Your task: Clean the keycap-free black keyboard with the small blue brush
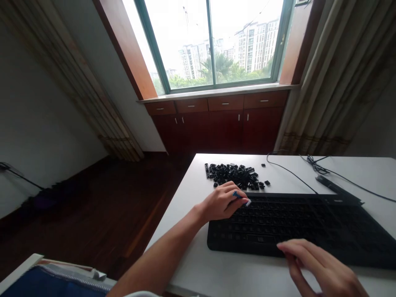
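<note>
A black keyboard (pixel 309 227) with its keycaps removed lies on the white table (pixel 216 264). Behind it sits a pile of loose black keycaps (pixel 235 175). My left hand (pixel 221 202) rests at the keyboard's upper left corner, its fingers pinched round a small blue and white tool (pixel 243 199). My right hand (pixel 321 268) hovers at the keyboard's front edge with fingers stretched out and apart, holding nothing.
A black cable (pixel 293 175) and a slim black bar (pixel 337 189) lie behind the keyboard at the right. Dark wooden cabinets (pixel 222 123) stand under the window, curtains (pixel 337 82) beside them. The table's left edge drops to a wooden floor (pixel 93 214).
</note>
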A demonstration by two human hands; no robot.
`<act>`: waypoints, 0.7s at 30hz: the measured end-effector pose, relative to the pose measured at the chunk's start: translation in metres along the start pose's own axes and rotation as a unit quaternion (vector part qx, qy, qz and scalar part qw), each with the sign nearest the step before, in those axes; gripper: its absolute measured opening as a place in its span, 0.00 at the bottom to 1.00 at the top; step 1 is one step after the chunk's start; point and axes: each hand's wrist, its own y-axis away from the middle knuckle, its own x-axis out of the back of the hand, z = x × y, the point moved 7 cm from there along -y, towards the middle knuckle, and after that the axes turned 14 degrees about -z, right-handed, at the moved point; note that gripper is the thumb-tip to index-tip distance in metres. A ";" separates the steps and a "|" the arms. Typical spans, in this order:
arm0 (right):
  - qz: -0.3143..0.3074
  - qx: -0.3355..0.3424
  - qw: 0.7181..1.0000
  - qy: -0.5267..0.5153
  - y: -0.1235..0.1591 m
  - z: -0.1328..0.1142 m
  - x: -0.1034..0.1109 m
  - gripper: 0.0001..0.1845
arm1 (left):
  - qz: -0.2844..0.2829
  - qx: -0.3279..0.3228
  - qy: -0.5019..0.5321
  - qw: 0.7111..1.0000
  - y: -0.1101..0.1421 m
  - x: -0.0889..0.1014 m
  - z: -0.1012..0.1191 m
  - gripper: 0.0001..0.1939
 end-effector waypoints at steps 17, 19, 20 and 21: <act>-0.034 -0.030 0.997 -0.070 -0.080 0.081 -0.006 0.11 | -0.042 -0.003 0.066 0.997 -0.009 -0.007 0.012 0.06; -0.029 -0.023 0.997 -0.074 -0.077 0.081 -0.007 0.13 | -0.042 -0.017 0.061 0.997 -0.011 -0.008 0.016 0.05; -0.029 -0.021 0.996 -0.077 -0.077 0.081 -0.008 0.13 | -0.040 -0.019 0.060 0.997 -0.011 -0.009 0.016 0.04; -0.029 -0.019 0.996 -0.080 -0.077 0.080 -0.009 0.14 | -0.040 -0.018 0.058 0.997 -0.011 -0.009 0.017 0.04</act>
